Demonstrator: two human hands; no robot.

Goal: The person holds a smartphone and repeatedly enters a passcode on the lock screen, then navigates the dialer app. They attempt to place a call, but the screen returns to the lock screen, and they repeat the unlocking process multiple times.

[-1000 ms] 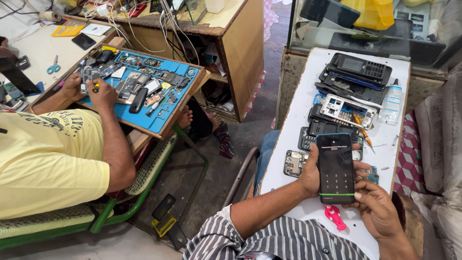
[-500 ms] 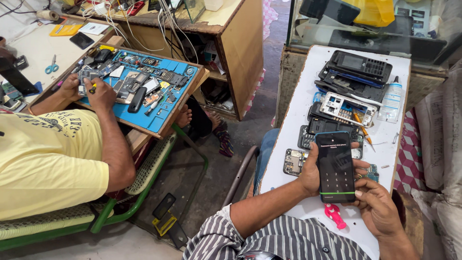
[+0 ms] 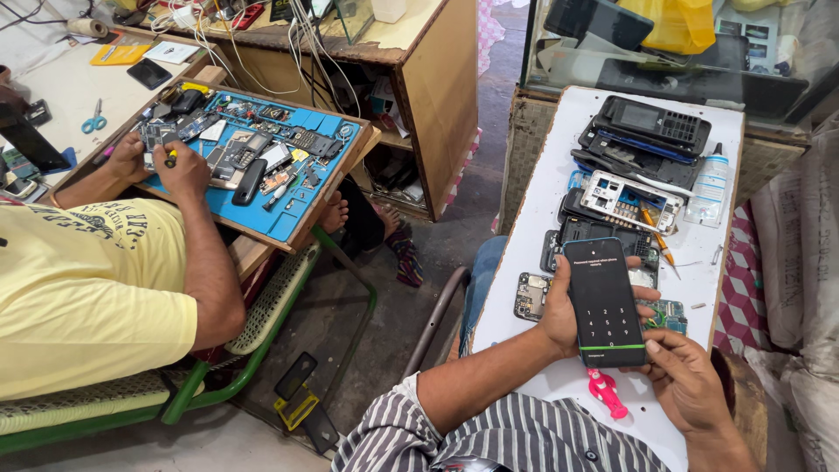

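Observation:
My left hand (image 3: pixel 559 308) grips a black smartphone (image 3: pixel 603 301) by its left edge, holding it upright over the white board (image 3: pixel 551 188). Its screen is lit with a number keypad. My right hand (image 3: pixel 686 376) sits at the phone's lower right corner, thumb touching the bottom edge of the screen. A small pink tool (image 3: pixel 606 392) lies on the board just below the phone. Circuit boards (image 3: pixel 530 295) and opened phone bodies (image 3: pixel 631 199) lie behind the phone.
A stack of black phone housings (image 3: pixel 651 127) and a small clear bottle (image 3: pixel 710 183) are at the board's far end. At left a person in a yellow shirt (image 3: pixel 83 293) works over a blue mat (image 3: pixel 288 210) full of phone parts. A wooden desk (image 3: pixel 437 79) stands behind.
The phone and both my hands stay almost in place; my right thumb has settled at the screen's bottom edge. The person at left keeps handling parts on the blue mat.

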